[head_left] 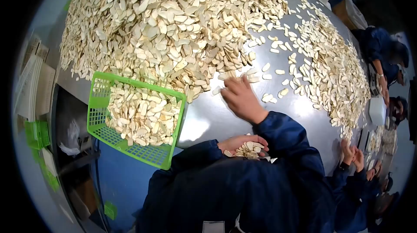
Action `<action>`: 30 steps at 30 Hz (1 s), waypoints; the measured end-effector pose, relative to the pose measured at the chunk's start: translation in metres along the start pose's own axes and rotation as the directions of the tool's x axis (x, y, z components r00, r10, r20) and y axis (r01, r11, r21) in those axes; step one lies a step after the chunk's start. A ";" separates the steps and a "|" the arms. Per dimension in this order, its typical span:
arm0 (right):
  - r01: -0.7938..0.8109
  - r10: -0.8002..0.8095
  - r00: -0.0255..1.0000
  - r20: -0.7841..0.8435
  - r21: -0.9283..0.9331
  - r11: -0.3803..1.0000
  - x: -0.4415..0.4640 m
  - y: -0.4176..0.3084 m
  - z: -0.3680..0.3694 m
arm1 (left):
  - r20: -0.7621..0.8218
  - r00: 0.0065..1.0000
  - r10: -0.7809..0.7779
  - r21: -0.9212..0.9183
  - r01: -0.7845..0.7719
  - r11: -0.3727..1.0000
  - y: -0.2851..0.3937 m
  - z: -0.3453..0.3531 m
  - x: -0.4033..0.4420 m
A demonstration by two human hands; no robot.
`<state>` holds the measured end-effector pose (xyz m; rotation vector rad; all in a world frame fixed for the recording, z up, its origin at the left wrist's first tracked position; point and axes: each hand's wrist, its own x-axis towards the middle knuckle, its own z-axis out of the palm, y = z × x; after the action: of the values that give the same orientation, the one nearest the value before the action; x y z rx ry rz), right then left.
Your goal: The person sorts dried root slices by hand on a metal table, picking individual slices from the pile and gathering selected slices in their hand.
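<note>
My left hand (241,142) is cupped close to my body, palm up, around a handful of pale, oval dried slices (249,150). Further out over the metal table, my right hand (241,98) reaches toward the edge of the big heap of slices (169,29). Its fingers are bent down over a few loose slices (266,67) and look smeared by motion, so I cannot make out a grip. To the left of both hands, a green plastic basket (180,116) sits tilted at the table edge, partly filled with the same slices.
A second spread of slices (332,72) covers the right side of the metal table (208,118). Co-workers in dark blue jackets (375,44) are along the right edge; one person's hands (352,155) are near that spread. White trays (37,81) and green baskets (37,134) stand at left.
</note>
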<state>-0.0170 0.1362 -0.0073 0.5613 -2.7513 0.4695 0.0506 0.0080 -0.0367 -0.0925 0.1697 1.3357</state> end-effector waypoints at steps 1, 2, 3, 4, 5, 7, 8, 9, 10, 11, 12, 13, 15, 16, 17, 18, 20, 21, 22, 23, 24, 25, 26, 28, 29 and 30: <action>-0.076 0.074 0.997 -0.032 -0.067 0.995 -0.010 0.014 -0.008 | 0.001 1.000 -0.003 0.003 0.003 1.000 0.000 0.000 -0.001; -0.151 0.146 0.987 -0.061 -0.096 0.984 -0.021 0.030 -0.018 | 0.004 1.000 -0.006 0.006 0.006 1.000 0.001 -0.001 -0.001; -0.226 0.216 0.972 -0.089 -0.122 0.966 -0.034 0.049 -0.029 | 0.009 1.000 -0.009 0.005 0.009 1.000 0.000 -0.002 0.000; -0.306 0.289 0.951 -0.112 -0.193 0.932 -0.051 0.075 -0.038 | 0.025 1.000 -0.014 -0.008 0.014 1.000 -0.002 -0.006 0.003; -0.380 0.355 0.924 -0.139 -0.261 0.887 -0.070 0.101 -0.045 | 0.020 1.000 -0.019 0.000 0.019 1.000 -0.002 -0.004 0.002; -0.565 0.508 0.822 -0.258 -0.486 0.666 -0.099 0.143 -0.063 | 0.007 1.000 -0.021 0.018 0.021 1.000 0.000 0.001 -0.002; -0.602 0.541 0.789 -0.291 -0.538 0.590 -0.110 0.158 -0.071 | 0.015 1.000 -0.020 0.015 0.020 1.000 0.000 0.001 -0.002; -0.634 0.567 0.756 -0.328 -0.582 0.509 -0.113 0.169 -0.077 | 0.022 1.000 -0.017 0.012 0.017 1.000 0.000 0.000 -0.001; -0.645 0.548 0.759 -0.351 -0.524 0.557 -0.102 0.170 -0.082 | 0.027 1.000 -0.015 0.008 0.015 1.000 0.000 0.000 -0.001; -0.597 0.464 0.799 -0.382 -0.420 0.683 -0.084 0.169 -0.083 | 0.012 1.000 -0.017 0.001 0.017 1.000 0.000 0.000 -0.001; -0.556 0.445 0.803 -0.398 -0.229 0.799 -0.057 0.157 -0.081 | -0.005 1.000 -0.022 -0.005 0.021 1.000 0.000 0.000 0.000; -0.486 0.414 0.845 -0.339 -0.164 0.859 -0.032 0.150 -0.075 | -0.023 0.999 -0.029 -0.010 0.029 1.000 -0.001 0.001 0.000; -0.384 0.414 0.861 -0.295 0.156 0.910 0.016 0.134 -0.046 | -0.057 0.998 0.011 -0.030 -0.013 0.999 -0.002 0.001 -0.004; -0.250 0.287 0.914 -0.286 0.159 0.955 0.040 0.129 -0.034 | -0.057 0.998 0.002 -0.027 -0.003 1.000 -0.002 0.001 -0.004; -0.233 0.312 0.928 -0.205 0.335 0.913 0.067 0.114 -0.040 | -0.045 0.999 -0.020 -0.014 0.019 1.000 0.001 0.002 0.000; -0.178 0.294 0.919 -0.261 0.392 0.903 0.089 0.131 -0.005 | -0.099 0.994 0.052 0.119 -0.040 0.992 0.005 0.021 -0.008; -0.210 0.258 0.898 -0.356 0.168 0.963 0.131 0.116 0.005 | -0.126 0.992 -0.005 -0.049 -0.001 0.999 -0.003 -0.009 -0.002; -0.290 0.345 0.907 -0.244 0.235 0.928 0.145 0.106 0.002 | -0.152 0.988 -0.021 -0.100 0.005 0.995 -0.005 -0.018 -0.001; -0.351 0.383 0.909 -0.167 0.189 0.917 0.151 0.091 -0.007 | -0.162 0.986 -0.031 -0.098 0.015 0.995 -0.004 -0.019 -0.001; -0.316 0.329 0.912 -0.245 0.092 0.944 0.153 0.080 0.000 | -0.175 0.984 -0.035 -0.101 0.017 0.995 -0.005 -0.018 -0.003; -0.296 0.304 0.927 -0.219 0.070 0.953 0.146 0.077 0.003 | -0.187 0.982 -0.036 -0.110 0.016 0.994 -0.005 -0.017 -0.003; -0.273 0.277 0.942 -0.190 0.049 0.961 0.139 0.072 -0.002 | -0.138 0.990 -0.021 -0.052 0.014 0.999 -0.003 -0.014 -0.003; -0.256 0.253 0.955 -0.154 -0.003 0.967 0.131 0.074 -0.002 | -0.089 0.996 -0.007 0.001 0.008 1.000 0.000 -0.008 -0.003; -0.209 0.202 0.977 -0.074 -0.103 0.973 0.108 0.081 -0.001 | -0.105 0.994 0.003 0.092 0.007 0.996 0.004 0.001 -0.004; -0.217 0.216 0.976 -0.022 -0.102 0.971 0.095 0.083 -0.006 | -0.093 0.996 -0.006 0.076 0.013 0.997 0.004 0.001 -0.004; -0.228 0.229 0.973 0.000 -0.119 0.966 0.082 0.086 -0.013 | -0.078 0.997 -0.013 0.061 0.018 0.998 0.005 0.000 -0.003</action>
<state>-0.1229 0.1897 0.0110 0.2197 -2.8473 0.3503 0.0451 0.0060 -0.0360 -0.0932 0.2750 1.3112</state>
